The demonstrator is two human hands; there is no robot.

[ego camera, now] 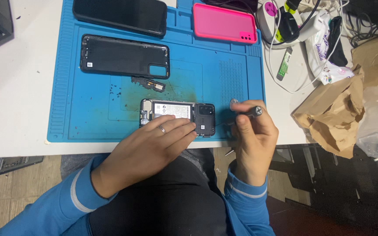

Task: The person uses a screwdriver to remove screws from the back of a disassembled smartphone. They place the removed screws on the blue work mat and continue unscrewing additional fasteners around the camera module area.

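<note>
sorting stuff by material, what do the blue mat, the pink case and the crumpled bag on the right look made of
Blue mat: likely silicone or rubber, matte, with moulded ridges and compartments. Pink case: probably soft plastic or silicone, smooth with a slight sheen. Crumpled bag: brown paper, dull, with sharp creases.

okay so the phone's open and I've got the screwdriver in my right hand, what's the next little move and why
Probably bring the screwdriver tip onto a screw near the camera end of the phone. The right hand holds the tool just beside that end, the left hand pins the phone flat on the mat, and the back cover is already off.
</note>
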